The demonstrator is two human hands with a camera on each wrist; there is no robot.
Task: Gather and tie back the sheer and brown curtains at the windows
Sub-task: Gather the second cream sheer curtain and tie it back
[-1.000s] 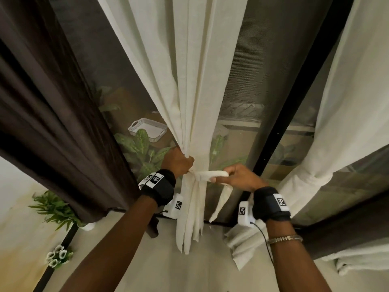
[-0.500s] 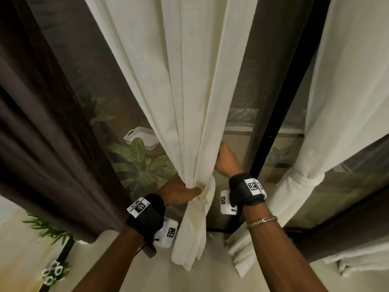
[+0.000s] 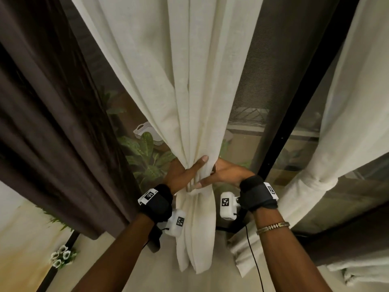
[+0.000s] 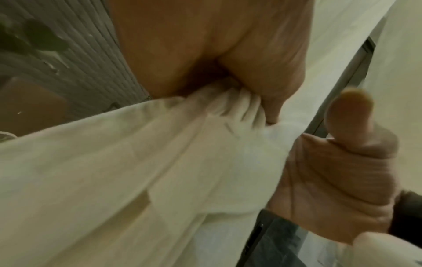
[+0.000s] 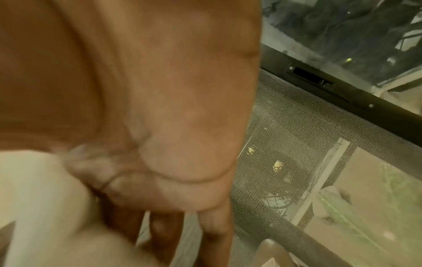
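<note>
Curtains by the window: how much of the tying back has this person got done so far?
The sheer curtain on the right already looks done, cinched by a wrap at its waist. The middle sheer curtain is in hand: the left hand and right hand both grip its gathered waist, and no tie is visible around it. The brown curtain on the left hangs loose, so it looks left to do.

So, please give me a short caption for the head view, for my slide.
Both hands, left hand and right hand, grip the gathered sheer curtain beside the brown curtain.
</note>
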